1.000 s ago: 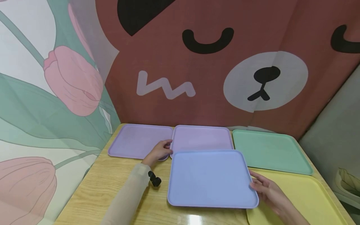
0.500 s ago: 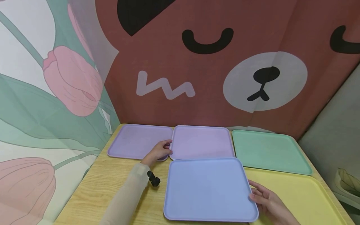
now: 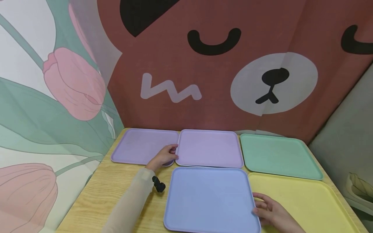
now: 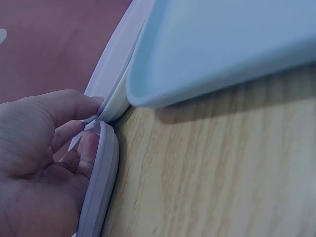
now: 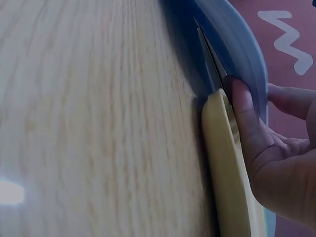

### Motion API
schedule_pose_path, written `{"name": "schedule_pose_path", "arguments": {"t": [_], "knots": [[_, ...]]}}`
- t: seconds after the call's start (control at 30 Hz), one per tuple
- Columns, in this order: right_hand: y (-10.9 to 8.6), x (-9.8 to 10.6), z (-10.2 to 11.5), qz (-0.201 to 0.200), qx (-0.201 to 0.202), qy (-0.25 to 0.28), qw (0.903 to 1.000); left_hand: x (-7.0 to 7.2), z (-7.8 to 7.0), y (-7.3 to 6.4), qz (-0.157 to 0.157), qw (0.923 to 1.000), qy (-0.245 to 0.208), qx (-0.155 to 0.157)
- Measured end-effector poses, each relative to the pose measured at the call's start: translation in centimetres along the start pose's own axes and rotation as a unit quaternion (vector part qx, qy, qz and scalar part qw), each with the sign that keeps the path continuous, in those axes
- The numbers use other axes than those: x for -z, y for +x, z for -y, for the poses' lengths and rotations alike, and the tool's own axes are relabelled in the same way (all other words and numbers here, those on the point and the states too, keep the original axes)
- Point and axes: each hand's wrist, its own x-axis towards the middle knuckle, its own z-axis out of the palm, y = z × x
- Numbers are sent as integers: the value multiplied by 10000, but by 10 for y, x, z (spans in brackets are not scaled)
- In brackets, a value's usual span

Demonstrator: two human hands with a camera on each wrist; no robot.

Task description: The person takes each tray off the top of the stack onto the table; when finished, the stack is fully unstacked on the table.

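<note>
My right hand [image 3: 275, 212] holds a blue rectangular tray [image 3: 212, 200] by its right edge; in the right wrist view, the thumb [image 5: 243, 96] and fingers lie on opposite sides of the rim. Just behind that tray is a pale lilac tray [image 3: 208, 149]. At its left edge, near the front corner, my left hand [image 3: 163, 157] has its thumb and fingers bent on the rim. This hand reaches over the right part of a purple tray [image 3: 142, 145]. The left wrist view shows the thumb tip touching the lilac rim, with some fingertips hidden.
A green tray [image 3: 279, 157] lies at the back right. In front of it, a yellow tray [image 3: 303, 200] sits beside the blue one, under my right hand. The wooden table [image 3: 96, 197] meets a printed bear cloth [image 3: 163, 113] at its back edge.
My right hand has brought the blue tray toward the front and slightly left, exposing the lilac tray's front edge and more of the yellow tray. My left hand stays in place.
</note>
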Motion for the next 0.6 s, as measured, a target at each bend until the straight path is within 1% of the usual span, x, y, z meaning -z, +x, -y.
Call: {"name": "schedule_pose_path", "arguments": {"t": [0.07,0.17,0.23,0.3,0.4,0.6], "knots": [[0,-1,1,-71,20,-199,9998,0,-1,-1,12,10000,31,-53],[0,-2,4,-238,-3,-491,9985,-1,-1,0,-11,10000,36,54],[0,-3,7,-371,-50,-736,9966,-1,-2,1,-26,9998,-16,191],[0,-3,10,-421,-47,-892,9951,-2,-3,2,-57,9997,1,258],[0,-3,14,-483,-41,-1091,9929,-2,-4,1,-66,9997,-6,234],[-3,0,17,-493,2,-1084,9929,-2,-4,1,-46,9998,-33,180]]}}
